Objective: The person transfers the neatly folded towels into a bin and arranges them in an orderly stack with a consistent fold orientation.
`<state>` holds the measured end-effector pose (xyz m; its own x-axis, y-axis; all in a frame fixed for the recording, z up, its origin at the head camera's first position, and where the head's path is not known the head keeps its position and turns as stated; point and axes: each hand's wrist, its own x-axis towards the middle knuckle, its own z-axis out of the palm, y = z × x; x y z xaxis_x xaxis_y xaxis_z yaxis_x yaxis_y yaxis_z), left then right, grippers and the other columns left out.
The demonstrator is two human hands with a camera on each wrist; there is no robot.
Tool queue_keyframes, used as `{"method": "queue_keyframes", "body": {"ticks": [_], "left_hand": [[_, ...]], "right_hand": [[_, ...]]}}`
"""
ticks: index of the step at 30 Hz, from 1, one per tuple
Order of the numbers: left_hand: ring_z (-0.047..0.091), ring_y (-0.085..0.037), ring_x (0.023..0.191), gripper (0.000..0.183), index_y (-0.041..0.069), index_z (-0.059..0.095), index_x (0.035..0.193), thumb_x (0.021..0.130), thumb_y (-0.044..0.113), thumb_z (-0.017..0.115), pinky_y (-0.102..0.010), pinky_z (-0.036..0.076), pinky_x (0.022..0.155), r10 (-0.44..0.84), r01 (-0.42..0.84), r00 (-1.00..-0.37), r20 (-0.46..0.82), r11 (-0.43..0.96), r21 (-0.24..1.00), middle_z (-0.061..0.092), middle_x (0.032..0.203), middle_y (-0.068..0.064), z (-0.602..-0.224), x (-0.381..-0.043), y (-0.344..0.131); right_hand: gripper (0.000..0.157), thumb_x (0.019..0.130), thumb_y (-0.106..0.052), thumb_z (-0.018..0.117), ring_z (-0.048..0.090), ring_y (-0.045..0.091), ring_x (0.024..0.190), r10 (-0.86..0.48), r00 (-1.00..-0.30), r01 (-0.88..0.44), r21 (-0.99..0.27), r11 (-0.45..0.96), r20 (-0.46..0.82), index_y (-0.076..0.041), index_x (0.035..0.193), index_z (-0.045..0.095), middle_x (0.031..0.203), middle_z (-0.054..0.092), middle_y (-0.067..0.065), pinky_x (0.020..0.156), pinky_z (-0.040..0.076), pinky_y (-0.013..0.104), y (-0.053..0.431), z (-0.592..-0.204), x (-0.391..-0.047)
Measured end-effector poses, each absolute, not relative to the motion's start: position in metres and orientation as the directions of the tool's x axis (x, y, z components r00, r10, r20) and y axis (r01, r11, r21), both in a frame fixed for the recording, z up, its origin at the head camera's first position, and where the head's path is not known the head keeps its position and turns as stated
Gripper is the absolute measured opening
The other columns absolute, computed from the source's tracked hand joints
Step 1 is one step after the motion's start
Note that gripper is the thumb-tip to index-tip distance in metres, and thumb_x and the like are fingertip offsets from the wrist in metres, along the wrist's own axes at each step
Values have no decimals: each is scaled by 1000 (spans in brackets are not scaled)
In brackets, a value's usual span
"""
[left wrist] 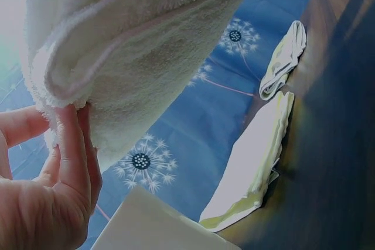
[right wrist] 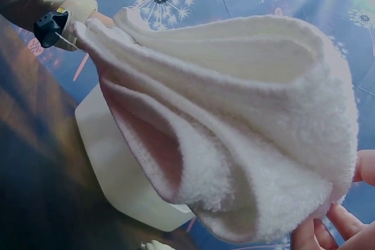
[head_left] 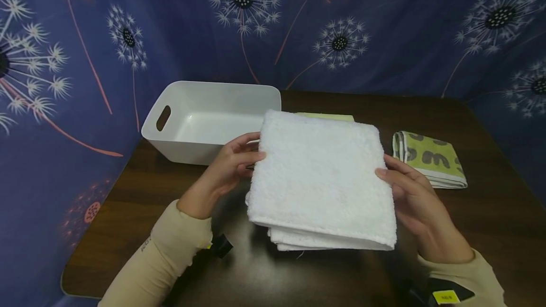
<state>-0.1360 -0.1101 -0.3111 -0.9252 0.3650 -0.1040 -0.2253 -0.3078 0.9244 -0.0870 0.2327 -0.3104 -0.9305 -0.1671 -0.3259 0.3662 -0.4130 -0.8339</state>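
A folded white towel (head_left: 322, 179) is held up above the table between both hands, its layers showing along the near edge. My left hand (head_left: 232, 165) pinches its left side, thumb on top and fingers beneath. On the opposite side, my right hand (head_left: 415, 198) grips the edge in the same way. From the right wrist view, the towel (right wrist: 234, 115) shows several loose, sagging folds. In the left wrist view, the fingers (left wrist: 71, 150) press against the towel's underside.
A white bin (head_left: 213, 150) with an oval handle hole stands behind my left hand. A folded green-and-grey patterned towel (head_left: 435, 158) lies at the right. A pale yellow folded cloth (head_left: 328, 116), mostly hidden, lies behind the white towel. All rest on a dark wooden table (head_left: 128, 212).
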Motion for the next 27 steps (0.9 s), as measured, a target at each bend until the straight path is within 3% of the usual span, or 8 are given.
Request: {"method": "queue_keyframes", "body": {"ticks": [3, 9, 27], "left_hand": [[60, -18, 86, 48, -1, 43, 132, 85, -3, 52, -29, 52, 64, 359, -224, -928, -104, -310, 924, 52, 113, -11, -310, -136, -112], [59, -18, 88, 48, 0, 43, 132, 85, -3, 52, -31, 52, 69, 357, -222, -928, -106, -304, 926, 52, 113, -11, -310, -137, -115], [59, -16, 89, 49, -1, 41, 134, 86, -3, 51, -29, 51, 71, 360, -226, -927, -102, -321, 920, 52, 114, -10, -305, -140, -118]], "right_hand": [[37, 93, -11, 56, 61, 18, 98, -159, -933, 360, -838, -410, -323, -27, 126, 52, 117, 60, -4, 78, 53, 37, 229, -309, -88], [32, 93, -7, 56, 63, 19, 97, -162, -940, 341, -833, -436, -300, -25, 118, 62, 114, 62, -2, 76, 53, 37, 224, -306, -90], [29, 92, -5, 56, 63, 19, 96, -172, -940, 341, -815, -468, -294, -21, 114, 65, 112, 63, -1, 76, 53, 36, 217, -300, -91]]}}
